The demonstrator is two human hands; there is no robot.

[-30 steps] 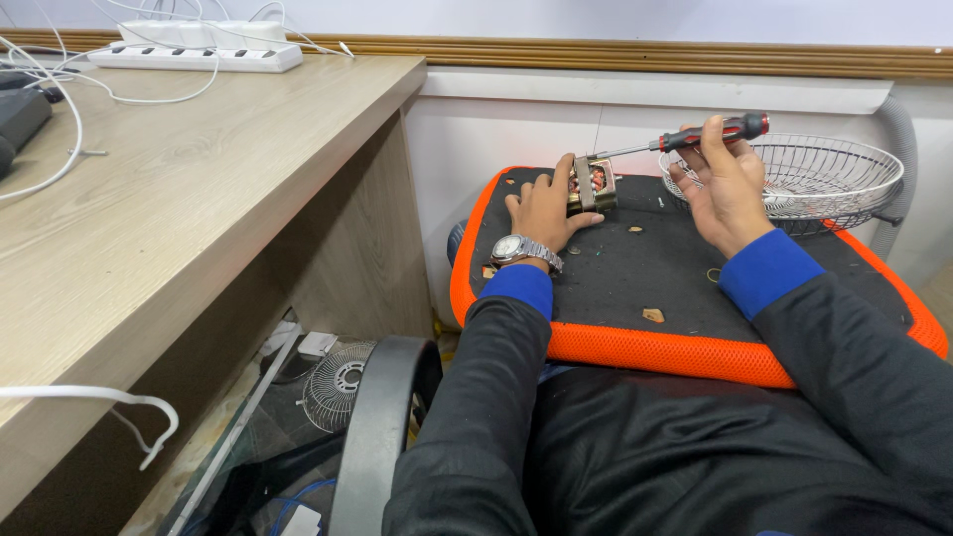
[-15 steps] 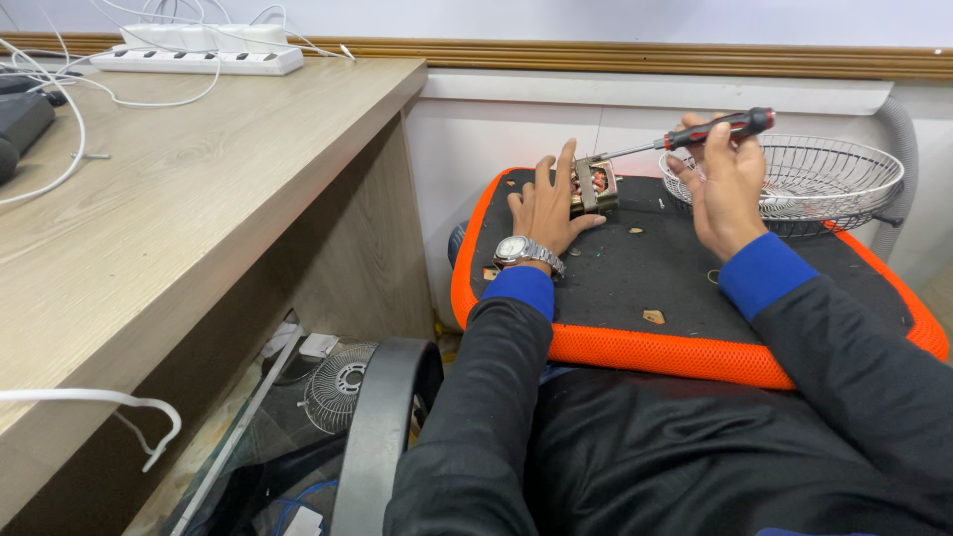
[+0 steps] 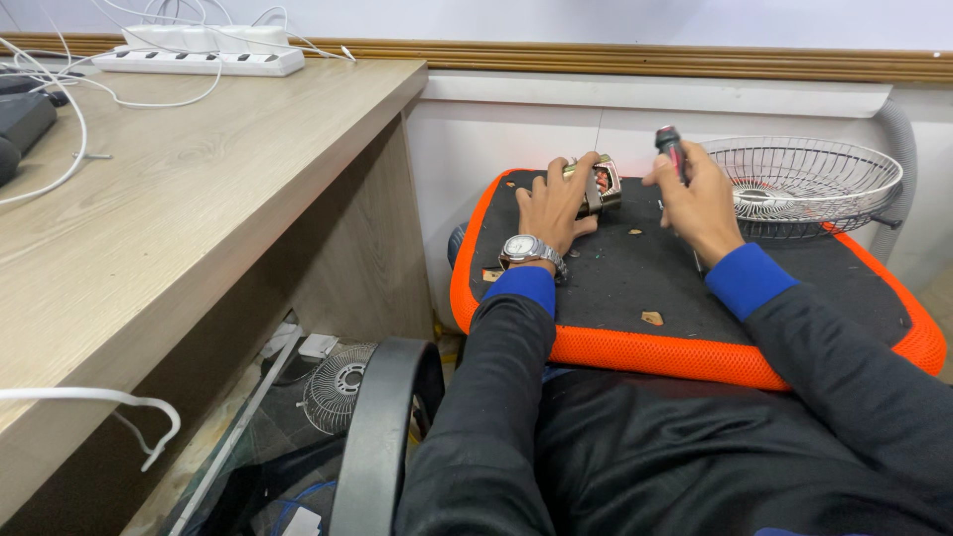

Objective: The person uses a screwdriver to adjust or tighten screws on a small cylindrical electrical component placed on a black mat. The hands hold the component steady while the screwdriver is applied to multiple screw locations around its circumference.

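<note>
Black pad with orange mesh rim [image 3: 695,352] on lap beside wooden desk [image 3: 199,199]. Left hand [image 3: 556,203] clamped on small metal motor block [image 3: 600,184] at pad's far edge. Right hand [image 3: 700,199] fisted round red-and-black screwdriver [image 3: 671,149], now swung upright, tip off block, screw work paused.

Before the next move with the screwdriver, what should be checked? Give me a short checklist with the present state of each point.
1. Left hand grips the small metal part: ok.
2. Right hand holds the screwdriver: ok.
3. Screwdriver tip seated on the part: not ok, it is raised and apart.
4. Part rests on the black pad: ok.
5. Pad free of loose bits: not ok, small scraps lie there.
6. Screw position: cannot tell.
</note>
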